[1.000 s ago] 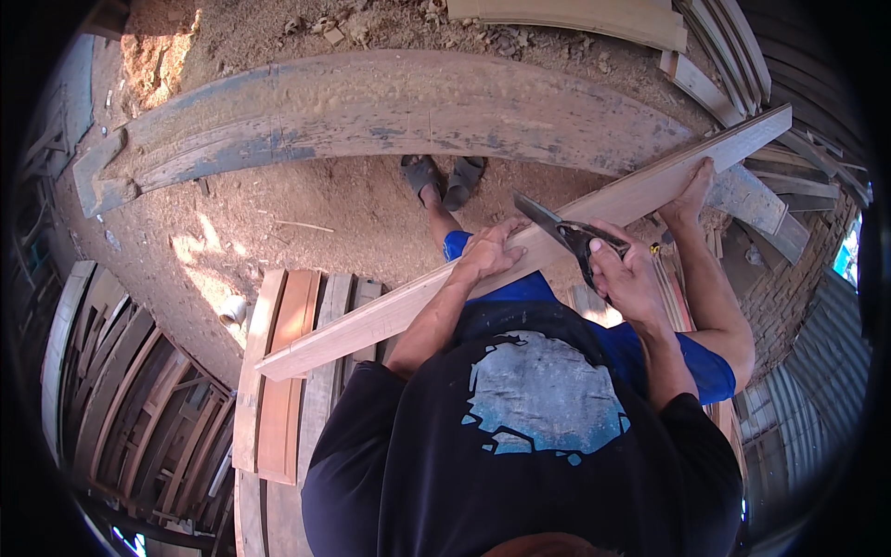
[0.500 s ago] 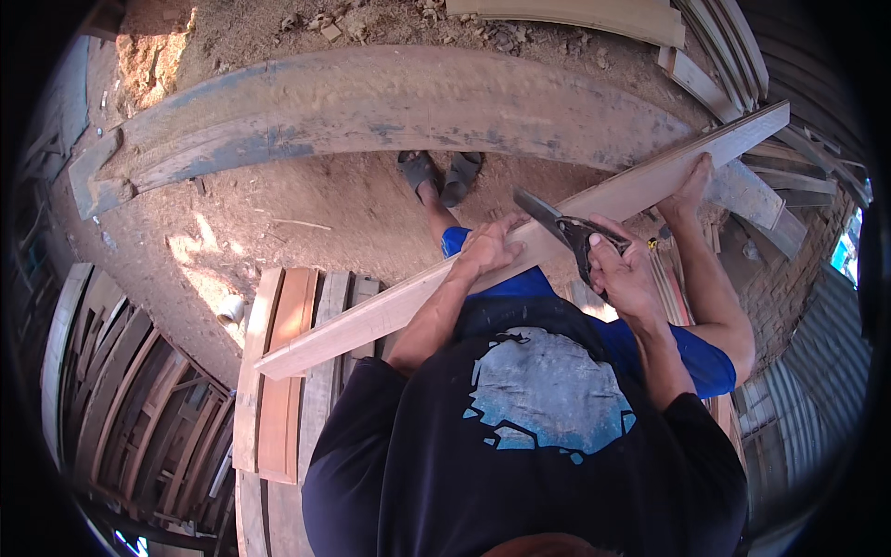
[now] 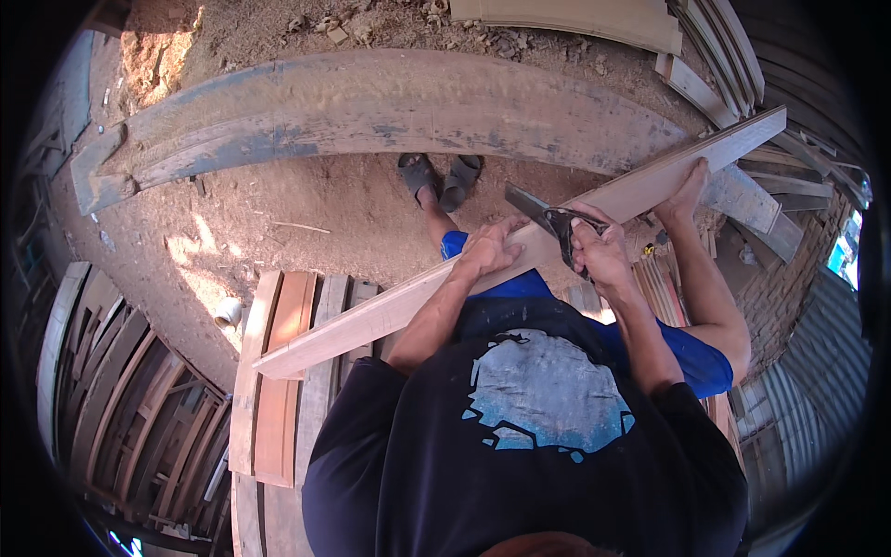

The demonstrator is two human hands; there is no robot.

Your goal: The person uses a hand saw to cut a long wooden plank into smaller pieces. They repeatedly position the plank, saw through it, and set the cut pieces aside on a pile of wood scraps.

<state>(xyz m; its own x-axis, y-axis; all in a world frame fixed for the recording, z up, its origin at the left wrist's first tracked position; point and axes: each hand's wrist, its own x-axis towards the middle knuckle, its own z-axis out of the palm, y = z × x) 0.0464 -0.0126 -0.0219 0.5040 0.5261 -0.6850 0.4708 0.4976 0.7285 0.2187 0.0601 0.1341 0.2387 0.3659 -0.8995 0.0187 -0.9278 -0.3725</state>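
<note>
A person in a dark shirt works over a long, pale plank that slants above the lap from eight o'clock to two o'clock. The right hand is curled closed around the black handle of a handsaw, its dark blade lying across the wood and aimed at ten o'clock. The left hand sits just beside the blade, toward nine o'clock — fingers partly bent over the plank's far edge, thumb on its face, though how hard they press cannot be told. A bare foot touches the wood toward two o'clock.

Clean work here would seem to call for long, light strokes with the blade square to the edge, the hand and foot bracing the plank against rocking, and the left fingertips kept well clear of the teeth. A weathered beam curves across twelve o'clock.
</note>
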